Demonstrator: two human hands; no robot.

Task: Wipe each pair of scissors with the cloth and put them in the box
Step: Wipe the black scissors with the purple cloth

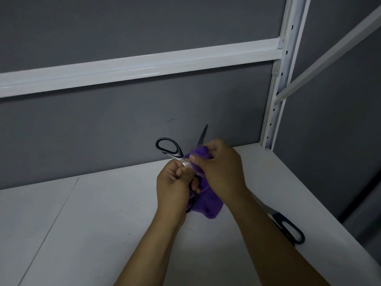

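Note:
A pair of black-handled scissors [170,149] is held spread apart above the white shelf. My left hand [175,186] grips its lower handle loop and the blade base. One handle loop sticks up to the left, and a blade tip points up behind my right hand. My right hand [221,168] pinches a purple cloth [208,205] around the blade near the pivot. The rest of the cloth hangs down between my wrists. A second pair of scissors [291,230] with dark blue handles lies on the shelf at the right, partly hidden by my right forearm. No box is in view.
The white shelf board [92,223] has a seam running diagonally at the left. A grey wall stands behind. A white crossbar [144,67] runs above, and a perforated white upright [276,96] stands at the right back corner. The shelf's right edge drops off.

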